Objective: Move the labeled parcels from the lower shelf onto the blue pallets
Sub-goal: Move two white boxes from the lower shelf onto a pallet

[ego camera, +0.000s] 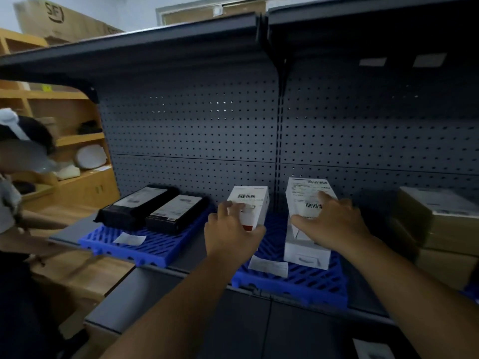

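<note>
Two hands over the right-hand blue pallet [298, 283]. Grip of left hand [230, 229] is clamped on the small white parcel [255, 203], thumb at its near side, fingers over the label; cannot tell whether it is fully set down. Grip of right hand [334, 221] is apart, fingers spread flat on the tall white parcel [305, 244], which stands on the same pallet.

Risks: the tall parcel is narrow and upright, so a sideways push could tip it onto its close neighbour. The loose paper slip [268, 265] could slide off.

Farther left, two black parcels [134, 208] lie on the second pallet [145, 247].

Two white parcels [255, 195], two black parcels [124, 216], two blue pallets [155, 251].
</note>
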Demonstrator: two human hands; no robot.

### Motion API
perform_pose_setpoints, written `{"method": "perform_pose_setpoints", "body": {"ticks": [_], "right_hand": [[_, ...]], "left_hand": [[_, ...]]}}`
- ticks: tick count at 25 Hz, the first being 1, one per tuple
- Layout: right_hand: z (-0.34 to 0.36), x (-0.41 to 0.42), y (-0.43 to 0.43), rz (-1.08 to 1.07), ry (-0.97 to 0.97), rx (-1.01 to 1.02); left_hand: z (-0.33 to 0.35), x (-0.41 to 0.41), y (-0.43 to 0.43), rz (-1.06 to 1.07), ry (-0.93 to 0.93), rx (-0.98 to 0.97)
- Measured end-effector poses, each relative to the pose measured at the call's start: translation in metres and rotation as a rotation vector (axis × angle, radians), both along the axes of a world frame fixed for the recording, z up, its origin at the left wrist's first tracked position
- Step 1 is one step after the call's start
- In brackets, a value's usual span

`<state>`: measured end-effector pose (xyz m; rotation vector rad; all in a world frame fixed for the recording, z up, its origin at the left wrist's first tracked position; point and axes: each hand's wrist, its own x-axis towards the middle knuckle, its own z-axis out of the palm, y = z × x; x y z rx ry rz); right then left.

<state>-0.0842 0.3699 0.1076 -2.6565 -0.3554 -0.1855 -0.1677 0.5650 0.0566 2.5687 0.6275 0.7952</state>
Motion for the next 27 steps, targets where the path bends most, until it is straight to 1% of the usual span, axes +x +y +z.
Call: {"method": "perform_pose_setpoints", "body": {"ticks": [3, 7, 10, 18, 27], "right_hand": [[-0.008, 0.008, 0.003, -0.039, 0.038, 0.018], [-0.014, 0.014, 0.014, -0.074, 0.08, -0.025], [-0.015, 0.015, 0.021, -0.087, 0.088, -0.037], [-0.021, 0.011, 0.035, -0.132, 0.091, -0.086], [-0.024, 0.017, 0.037, -0.147, 0.113, -0.121]], "left_hand": [[-0.002, 0.024, 0.003, -0.003, 0.044, 0.028], [-0.007, 0.043, 0.013, -0.026, 0.057, 0.03], [-0.006, 0.052, 0.017, -0.033, 0.125, 0.044], [-0.024, 0.054, 0.022, -0.054, 0.172, 0.045], [-0.037, 0.061, 0.03, -0.072, 0.222, 0.104]]}}
